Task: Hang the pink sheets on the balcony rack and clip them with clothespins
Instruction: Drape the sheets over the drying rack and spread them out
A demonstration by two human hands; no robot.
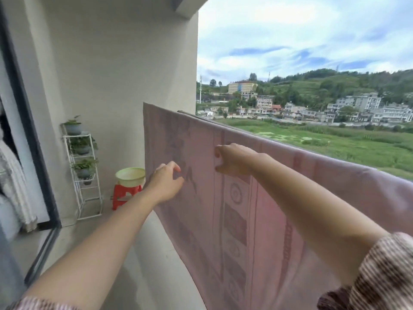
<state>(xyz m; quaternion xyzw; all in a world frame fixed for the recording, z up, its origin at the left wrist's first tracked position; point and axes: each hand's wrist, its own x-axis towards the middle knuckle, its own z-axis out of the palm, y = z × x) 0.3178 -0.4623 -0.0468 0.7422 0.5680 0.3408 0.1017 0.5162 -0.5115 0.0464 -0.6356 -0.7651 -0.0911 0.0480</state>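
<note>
A pink patterned sheet hangs over the balcony rack rail, draped from the far left corner to the near right. My right hand is up against the sheet just below its top fold, fingers curled round a small pale clothespin. My left hand is lower and to the left, in front of the sheet near its left edge. Its thumb and forefinger are bent with a gap between them and nothing visible in it.
At the far wall stand a white wire plant stand with potted plants and a pale green basin on a red stool. A dark-framed glass door runs along the left. Beyond the rail is open air over fields.
</note>
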